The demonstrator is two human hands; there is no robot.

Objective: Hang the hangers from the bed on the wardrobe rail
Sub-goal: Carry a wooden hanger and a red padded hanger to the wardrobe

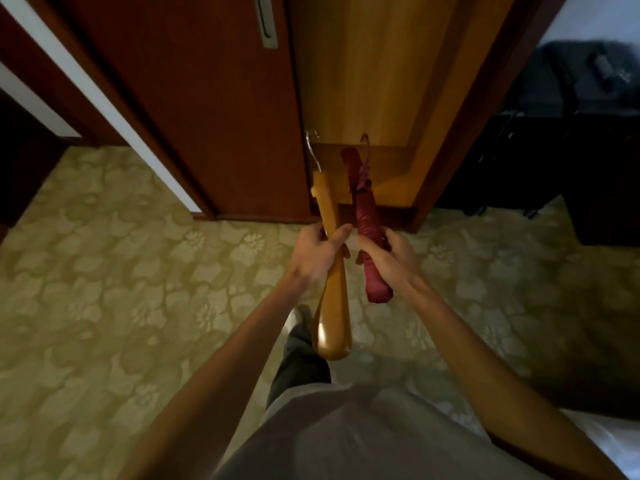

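My left hand (320, 249) grips a wooden hanger (334, 306) around its middle, its metal hook pointing away from me toward the wardrobe. My right hand (388, 254) grips a padded dark red hanger (372, 237), hook also pointing forward. Both hangers are held edge-on, side by side, a little apart, in front of the open wardrobe (367, 81). The wardrobe rail is out of sight above the frame.
The wardrobe's dark sliding door (194, 98) with a metal handle stands to the left of the opening. Patterned green carpet (121, 271) covers the floor. Dark luggage (571, 109) sits to the right. A bed corner (616, 441) shows at lower right.
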